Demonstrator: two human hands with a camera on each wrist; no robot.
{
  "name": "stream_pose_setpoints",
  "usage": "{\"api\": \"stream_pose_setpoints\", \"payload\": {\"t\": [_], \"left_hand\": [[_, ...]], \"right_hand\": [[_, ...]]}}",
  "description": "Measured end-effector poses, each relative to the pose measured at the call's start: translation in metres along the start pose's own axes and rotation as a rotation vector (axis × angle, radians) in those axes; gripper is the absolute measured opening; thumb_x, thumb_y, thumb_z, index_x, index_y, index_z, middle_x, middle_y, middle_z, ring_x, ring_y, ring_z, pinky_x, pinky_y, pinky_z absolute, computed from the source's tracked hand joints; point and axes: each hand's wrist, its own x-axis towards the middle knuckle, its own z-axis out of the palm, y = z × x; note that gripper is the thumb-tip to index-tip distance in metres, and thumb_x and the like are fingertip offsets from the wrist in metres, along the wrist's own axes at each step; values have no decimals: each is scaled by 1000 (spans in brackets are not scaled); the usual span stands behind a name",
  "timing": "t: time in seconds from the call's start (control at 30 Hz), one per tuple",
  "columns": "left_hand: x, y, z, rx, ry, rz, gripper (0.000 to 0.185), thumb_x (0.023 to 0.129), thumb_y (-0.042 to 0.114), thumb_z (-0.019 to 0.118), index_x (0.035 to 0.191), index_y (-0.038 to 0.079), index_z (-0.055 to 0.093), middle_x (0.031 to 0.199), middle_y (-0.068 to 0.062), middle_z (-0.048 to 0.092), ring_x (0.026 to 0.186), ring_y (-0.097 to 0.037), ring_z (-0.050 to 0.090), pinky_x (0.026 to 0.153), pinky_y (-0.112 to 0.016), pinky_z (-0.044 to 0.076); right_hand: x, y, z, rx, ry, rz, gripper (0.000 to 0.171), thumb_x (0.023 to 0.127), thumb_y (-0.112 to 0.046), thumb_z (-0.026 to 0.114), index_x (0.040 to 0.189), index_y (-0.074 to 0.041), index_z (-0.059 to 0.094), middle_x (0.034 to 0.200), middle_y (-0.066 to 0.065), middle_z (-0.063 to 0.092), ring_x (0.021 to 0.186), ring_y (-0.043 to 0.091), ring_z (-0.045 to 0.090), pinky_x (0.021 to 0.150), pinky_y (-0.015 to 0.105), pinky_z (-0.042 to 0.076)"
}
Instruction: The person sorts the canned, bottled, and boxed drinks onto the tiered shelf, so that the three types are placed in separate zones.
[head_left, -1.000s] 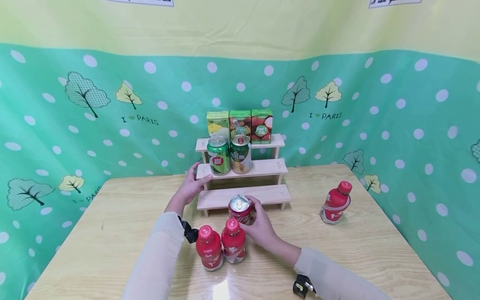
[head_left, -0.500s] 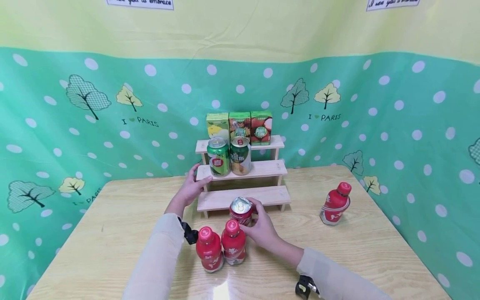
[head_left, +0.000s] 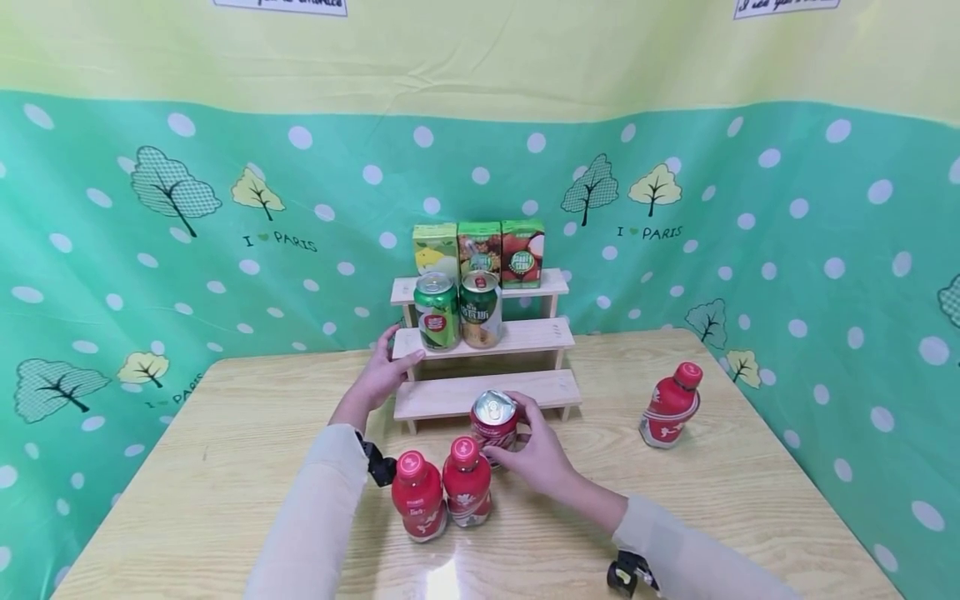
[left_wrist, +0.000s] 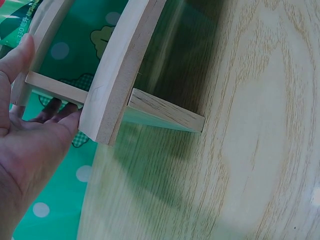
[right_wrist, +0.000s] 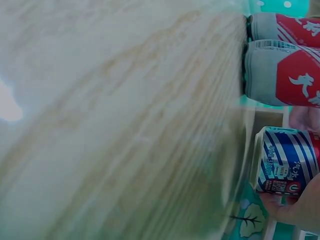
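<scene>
Red can (head_left: pixel 495 423): stands upright on the counter (head_left: pixel 225 467), just in front of the lowest step of the wooden stepped shelf (head_left: pixel 487 392), roughly midway between the counter's left and right edges.
Right hand (head_left: pixel 540 457): fingers and thumb curl round the can's side wall from the right and front; the silver top with its pull tab is uncovered.
Left hand (head_left: pixel 382 375): fingers fairly straight, resting against the shelf's left end at the middle step; the left wrist view shows the palm (left_wrist: pixel 30 150) flat on the end board and holding nothing.
Can, stiffness: thin metal, rigid while sealed; the tab looks unopened, though the top is too small to be sure.
Can, weight: probably full, so moderately heavy for its size.
Can, surface: smooth printed wall, likely slippery if gripped lightly; the right wrist view shows blue stripes and a barcode on it (right_wrist: pixel 285 160).
Can, where to hold: round the mid-height of the wall, thumb opposite the fingers; squeezing hard could dent it.
Neighbours: two red bottles (head_left: pixel 442 492) stand touching each other just toward the near edge; a third red bottle (head_left: pixel 670 406) stands well apart near the right edge.
On the shelf: two green cans (head_left: pixel 459 310) on the middle step, three juice cartons (head_left: pixel 480 250) on the top step.
</scene>
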Motion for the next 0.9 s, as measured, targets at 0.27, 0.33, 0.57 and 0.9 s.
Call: {"api": "stream_pose_setpoints", "payload": {"t": [0.27,0.33,0.57,0.9], "left_hand": [[-2,1,0,-10,-2,0,86,91,21,60,149,29,-3,151,-21,18,135,-36,31,112,-50,28],[-2,1,0,-6,-4,-2,86,92,22,60,149,29,-4,151,-21,17,136,-36,30,112,-51,27],[0,0,-1,-12,-3,-1,85,92,21,59,149,29,-3,151,-21,18,136,-36,30,113,-51,26],[0,-1,0,-31,5,4,86,91,19,60,150,28,-3,150,-23,19,132,-36,34,112,-49,29]], "right_hand": [[10,16,-9,-2,25,-31,79,70,-8,81,137,-16,38,129,10,51,116,28,52,89,33,51],[11,16,-13,-3,28,-50,80,70,-9,81,137,-16,38,127,9,51,113,27,54,87,29,52],[16,8,-26,-8,37,-40,82,70,-8,80,138,-16,35,129,8,50,114,25,54,93,33,49],[21,8,-42,-59,37,-51,81,72,-13,80,137,-22,34,130,7,49,119,25,49,92,35,48]]}}
